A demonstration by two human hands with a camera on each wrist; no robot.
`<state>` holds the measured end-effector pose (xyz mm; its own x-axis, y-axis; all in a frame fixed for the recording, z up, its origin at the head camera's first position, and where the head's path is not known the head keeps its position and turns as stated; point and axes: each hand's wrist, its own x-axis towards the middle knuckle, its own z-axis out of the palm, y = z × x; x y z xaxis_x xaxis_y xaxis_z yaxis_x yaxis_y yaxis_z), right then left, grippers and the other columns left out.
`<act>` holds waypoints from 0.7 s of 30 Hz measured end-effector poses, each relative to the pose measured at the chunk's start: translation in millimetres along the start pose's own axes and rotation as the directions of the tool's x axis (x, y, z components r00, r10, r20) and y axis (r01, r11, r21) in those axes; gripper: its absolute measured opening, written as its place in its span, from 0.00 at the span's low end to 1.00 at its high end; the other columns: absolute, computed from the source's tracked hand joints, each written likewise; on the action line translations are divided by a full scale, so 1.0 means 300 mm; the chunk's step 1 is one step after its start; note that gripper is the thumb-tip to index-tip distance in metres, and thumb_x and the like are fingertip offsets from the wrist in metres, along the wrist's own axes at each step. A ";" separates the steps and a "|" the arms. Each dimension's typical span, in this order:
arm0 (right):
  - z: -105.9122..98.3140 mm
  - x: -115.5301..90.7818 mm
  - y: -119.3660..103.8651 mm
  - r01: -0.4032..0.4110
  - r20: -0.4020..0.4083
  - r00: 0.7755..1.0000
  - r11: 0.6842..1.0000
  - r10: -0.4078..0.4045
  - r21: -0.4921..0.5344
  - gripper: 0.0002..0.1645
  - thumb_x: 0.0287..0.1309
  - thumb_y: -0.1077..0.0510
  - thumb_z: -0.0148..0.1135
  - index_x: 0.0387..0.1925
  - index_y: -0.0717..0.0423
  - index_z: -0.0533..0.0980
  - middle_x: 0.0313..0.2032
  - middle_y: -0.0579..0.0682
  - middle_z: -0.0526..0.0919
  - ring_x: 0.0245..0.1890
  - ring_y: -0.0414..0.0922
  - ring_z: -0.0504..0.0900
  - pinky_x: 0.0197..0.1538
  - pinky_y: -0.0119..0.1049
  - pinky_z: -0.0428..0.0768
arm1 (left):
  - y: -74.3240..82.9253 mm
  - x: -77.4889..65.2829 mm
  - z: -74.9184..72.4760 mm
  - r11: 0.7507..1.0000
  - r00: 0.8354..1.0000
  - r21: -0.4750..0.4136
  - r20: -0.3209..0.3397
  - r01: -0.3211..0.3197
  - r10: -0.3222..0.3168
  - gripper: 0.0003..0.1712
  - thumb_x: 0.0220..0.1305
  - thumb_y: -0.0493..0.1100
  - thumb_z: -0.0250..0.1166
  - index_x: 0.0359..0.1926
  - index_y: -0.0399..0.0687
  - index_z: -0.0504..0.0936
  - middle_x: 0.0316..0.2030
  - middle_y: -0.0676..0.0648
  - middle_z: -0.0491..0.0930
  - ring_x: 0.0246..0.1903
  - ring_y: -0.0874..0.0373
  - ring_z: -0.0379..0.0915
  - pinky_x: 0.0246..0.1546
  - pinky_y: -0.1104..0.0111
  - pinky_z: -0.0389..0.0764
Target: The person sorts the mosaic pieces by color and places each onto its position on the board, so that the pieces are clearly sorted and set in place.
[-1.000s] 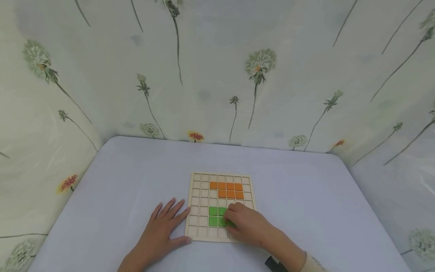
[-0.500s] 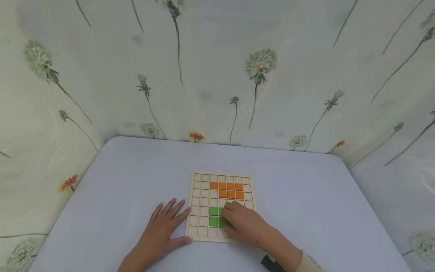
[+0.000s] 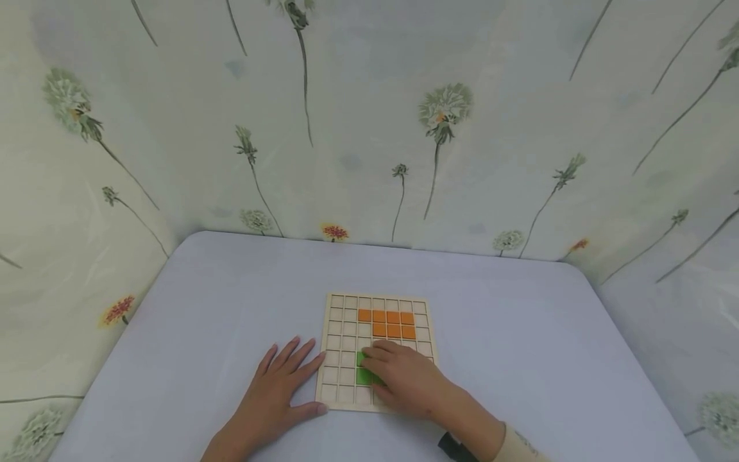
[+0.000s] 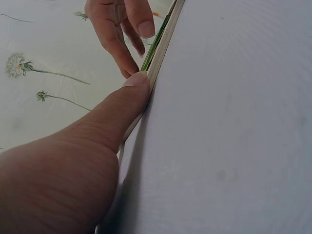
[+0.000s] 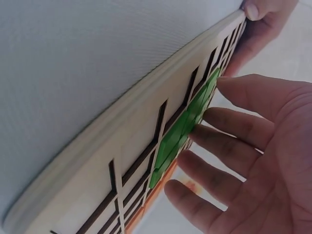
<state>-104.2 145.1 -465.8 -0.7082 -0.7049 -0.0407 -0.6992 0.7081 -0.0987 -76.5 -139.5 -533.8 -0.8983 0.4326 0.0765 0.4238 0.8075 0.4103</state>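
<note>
A pale wooden grid board (image 3: 331, 375) lies on the white table. Green squares (image 3: 364, 376) form a block in its lower cells, partly covered by my right hand (image 3: 410, 382). In the right wrist view that hand's fingers (image 5: 229, 146) are spread and gently bent, thumb and fingertips right at the green block (image 5: 170, 139). My left hand (image 3: 271, 391) is spread flat on the table, with index finger and thumb against the board's left edge. The left wrist view has its thumb (image 4: 126, 105) at the board's side.
Orange squares (image 3: 394, 316) fill several cells toward the board's far side. A black object (image 3: 456, 447) shows beside the right wrist near the front. Behind the white table (image 3: 508, 321) hangs a cloth (image 3: 358, 128) printed with dandelions.
My right hand has slid left across the green squares, covering more of them, and its fingers have straightened somewhat. The left hand and the board stay in place.
</note>
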 end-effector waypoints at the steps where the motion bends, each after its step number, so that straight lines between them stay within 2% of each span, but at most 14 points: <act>1: 0.000 -0.001 0.000 -0.002 0.002 1.000 1.000 0.003 -0.004 0.23 0.68 0.50 0.69 0.61 0.51 0.82 0.65 0.48 0.81 0.68 0.49 0.76 0.69 0.45 0.76 | 0.000 -0.001 -0.001 1.000 1.000 0.001 -0.002 -0.002 0.002 0.52 0.59 0.78 0.64 0.79 0.65 0.66 0.81 0.55 0.56 0.82 0.51 0.40 0.79 0.45 0.37; 10: -0.008 -0.007 -0.001 -0.020 0.000 1.000 1.000 0.020 -0.024 0.24 0.67 0.50 0.69 0.62 0.52 0.82 0.64 0.47 0.82 0.68 0.50 0.77 0.70 0.45 0.75 | 0.004 -0.006 -0.012 1.000 1.000 0.013 -0.018 -0.014 0.014 0.52 0.59 0.77 0.65 0.79 0.62 0.68 0.80 0.53 0.58 0.81 0.49 0.44 0.79 0.43 0.41; 16: -0.009 -0.028 0.026 -0.111 0.025 0.994 0.993 0.110 0.041 0.32 0.69 0.47 0.67 0.69 0.55 0.77 0.70 0.50 0.77 0.71 0.51 0.72 0.72 0.48 0.72 | 0.005 -0.006 -0.017 1.000 1.000 0.015 -0.012 -0.012 0.012 0.52 0.59 0.77 0.65 0.79 0.62 0.68 0.80 0.53 0.59 0.81 0.48 0.44 0.79 0.43 0.41; 21: -0.022 -0.058 0.064 -0.150 -0.017 0.988 0.986 0.151 0.066 0.36 0.69 0.43 0.66 0.71 0.57 0.74 0.70 0.52 0.75 0.71 0.51 0.72 0.72 0.49 0.73 | -0.014 -0.012 -0.016 1.000 1.000 0.024 0.003 0.003 -0.003 0.53 0.60 0.79 0.62 0.80 0.63 0.66 0.81 0.54 0.57 0.81 0.50 0.43 0.79 0.45 0.41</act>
<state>-105.9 171.1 -460.5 -0.8074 -0.5888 -0.0382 -0.5771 0.8014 -0.1570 -75.6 -146.3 -531.4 -0.8993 0.4314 0.0723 0.4238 0.8183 0.3883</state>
